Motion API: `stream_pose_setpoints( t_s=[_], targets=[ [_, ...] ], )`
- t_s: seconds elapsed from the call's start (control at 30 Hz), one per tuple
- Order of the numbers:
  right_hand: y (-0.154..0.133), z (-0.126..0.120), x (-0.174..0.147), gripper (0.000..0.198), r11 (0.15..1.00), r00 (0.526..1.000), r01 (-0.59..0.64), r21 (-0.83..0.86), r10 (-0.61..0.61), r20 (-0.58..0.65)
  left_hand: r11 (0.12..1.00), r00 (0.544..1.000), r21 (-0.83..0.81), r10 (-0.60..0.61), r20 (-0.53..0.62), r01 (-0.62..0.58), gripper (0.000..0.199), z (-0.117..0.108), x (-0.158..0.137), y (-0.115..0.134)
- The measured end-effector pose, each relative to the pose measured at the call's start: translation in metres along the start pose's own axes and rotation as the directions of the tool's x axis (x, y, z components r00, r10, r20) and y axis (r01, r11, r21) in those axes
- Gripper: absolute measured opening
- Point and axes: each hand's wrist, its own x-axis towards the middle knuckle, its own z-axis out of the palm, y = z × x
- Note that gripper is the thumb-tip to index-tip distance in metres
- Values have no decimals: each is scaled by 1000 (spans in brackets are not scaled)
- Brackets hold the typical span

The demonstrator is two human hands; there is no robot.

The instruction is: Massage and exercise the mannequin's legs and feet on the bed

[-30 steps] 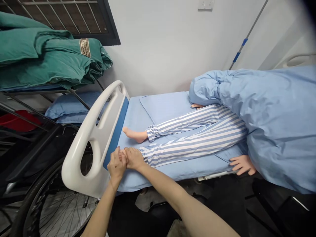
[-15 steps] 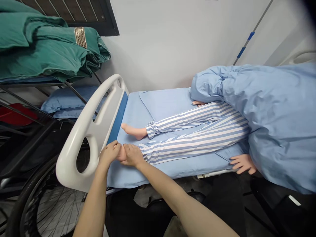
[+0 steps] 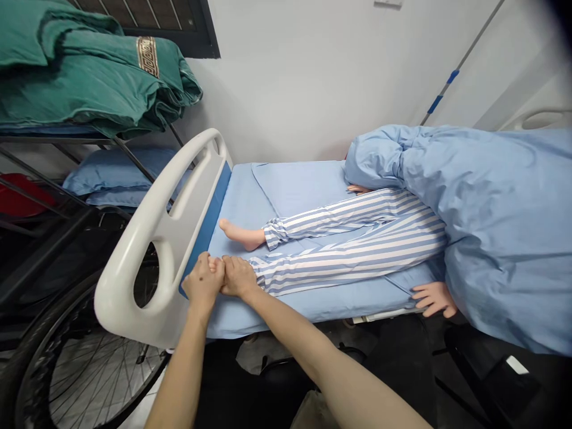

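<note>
A manikin in blue-and-white striped trousers lies on a bed, its upper body under a light blue quilt. My left hand is closed round the toe end of its near foot, of which only a little shows between my hands. My right hand wraps the same foot near the ankle, beside the trouser cuff. The far foot rests bare on the light blue sheet. A manikin hand pokes out from under the quilt at the bed's near edge.
A white footboard with a blue panel rises just left of my hands. Below it stands a large spoked wheel. Green folded covers and blue pillows lie on a rack at the left. A pole leans at the wall.
My left hand has shifted from the side of the foot to over its toes, covering more of it and nearing my right hand. My right hand keeps its hold near the ankle.
</note>
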Motion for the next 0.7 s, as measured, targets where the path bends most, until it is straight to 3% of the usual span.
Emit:
stream_pose_setpoints(
  t_s=[0.1,0.2,0.3,0.37,0.43,0.5,0.6,0.63,0.7],
  targets=[
    [1,-1,1,61,1000,1000,22,11,-22,15,987,979,100,105,174,-124,40,-19,19,2],
    [1,-2,1,65,999,999,27,25,-27,27,985,959,101,108,261,-139,37,-24,33,1],
    [1,-3,1,68,999,999,21,29,-22,43,999,969,-34,23,247,-15,29,-15,36,-4],
    [1,-3,1,71,1000,999,14,22,-15,41,960,981,-253,-73,182,118,27,-3,31,-7],
    [2,-3,0,72,1000,1000,6,16,-6,31,803,975,-553,-184,122,221,29,11,22,-10],
    [3,-4,-1,73,1000,1000,13,24,-14,18,545,956,-799,-267,121,254,30,24,14,-13],
    [4,-8,-2,75,997,999,37,65,-38,19,230,945,-941,-273,182,248,35,38,7,-16],
    [4,-10,-2,72,996,999,29,80,-32,30,179,943,-949,-259,210,260,38,41,7,-16],
    [4,-13,-3,65,995,999,-2,103,-4,49,202,920,-912,-250,303,356,45,45,10,-10]
  ],
)
